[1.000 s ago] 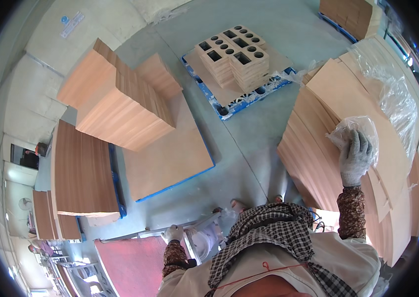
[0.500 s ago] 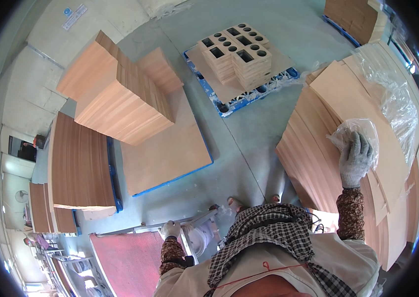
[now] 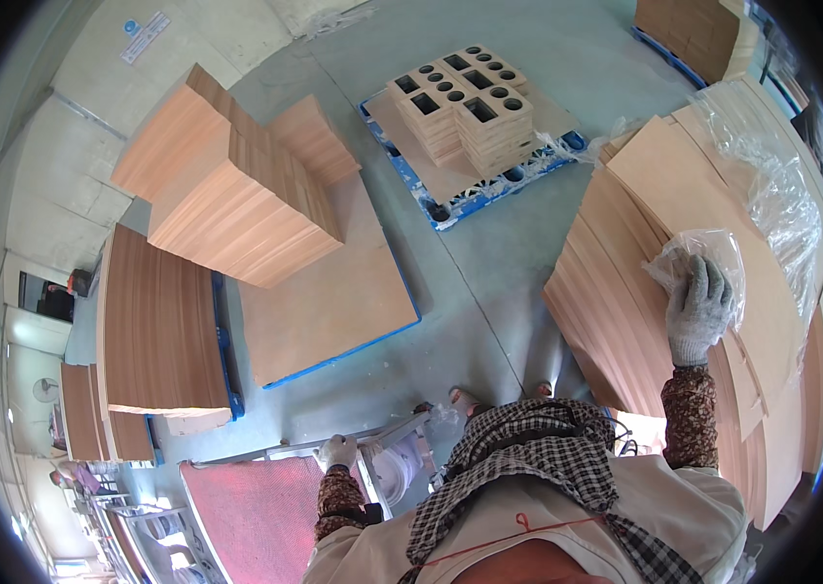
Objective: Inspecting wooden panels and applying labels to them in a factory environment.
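My right hand (image 3: 700,311), in a grey knit glove, lies over a crumpled piece of clear plastic film (image 3: 666,261) on a tall stack of thin brown boards (image 3: 659,180). Its fingers are stretched out and slightly apart, pressing flat on the film. My left hand (image 3: 337,452), in a pale glove, is at the metal rail (image 3: 285,450) of a machine with a red mesh belt (image 3: 251,506). The fingers there look curled over the rail, though the hand is small and seen end-on.
Stacked boards (image 3: 241,209) stand on a blue-edged pallet (image 3: 333,331) to the left, with another board stack (image 3: 160,326) beyond. Ahead, cut-out boards with holes (image 3: 494,131) sit on a blue pallet (image 3: 504,183). More plastic film (image 3: 771,195) drapes over the right stack.
Almost nothing differs. Both hands keep their places, and the view has shifted very slightly.
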Demonstrator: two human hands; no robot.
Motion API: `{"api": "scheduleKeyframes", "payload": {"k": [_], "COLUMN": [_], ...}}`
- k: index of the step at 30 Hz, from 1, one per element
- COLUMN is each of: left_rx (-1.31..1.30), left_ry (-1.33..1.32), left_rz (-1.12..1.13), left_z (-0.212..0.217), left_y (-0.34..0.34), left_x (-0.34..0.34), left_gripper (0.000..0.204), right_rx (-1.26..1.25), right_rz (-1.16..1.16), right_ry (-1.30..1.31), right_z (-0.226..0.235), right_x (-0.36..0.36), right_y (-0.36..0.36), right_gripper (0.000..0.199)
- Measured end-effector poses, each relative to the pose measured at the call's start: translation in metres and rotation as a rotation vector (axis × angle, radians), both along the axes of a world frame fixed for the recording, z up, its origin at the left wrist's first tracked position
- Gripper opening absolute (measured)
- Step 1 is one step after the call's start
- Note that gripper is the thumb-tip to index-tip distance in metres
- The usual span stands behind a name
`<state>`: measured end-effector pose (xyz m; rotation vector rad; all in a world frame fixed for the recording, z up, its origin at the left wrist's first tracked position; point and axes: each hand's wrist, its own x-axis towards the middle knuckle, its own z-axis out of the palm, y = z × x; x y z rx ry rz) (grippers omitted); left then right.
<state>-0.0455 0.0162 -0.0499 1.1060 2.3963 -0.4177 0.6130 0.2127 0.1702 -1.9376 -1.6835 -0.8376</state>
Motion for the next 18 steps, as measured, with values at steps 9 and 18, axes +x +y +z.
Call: {"api": "scheduleKeyframes", "payload": {"k": [9,18], "left_rx": [0.055,0.075], "left_ry": [-0.015,-0.011], "left_rz": [0.006,0.012], "left_z": [-0.004,-0.003], "left_y": [-0.005,-0.009], "left_x": [-0.009,0.004], "left_gripper": [0.049,0.048], "right_rx": [0.005,0.009], "right_rz": [-0.007,-0.008], "right_ry": [0.006,0.011], "right_z": [0.0,-0.002], "right_x": [-0.005,0.005], "right_y": [0.0,-0.002], "right_gripper": [0.041,0.041]}}
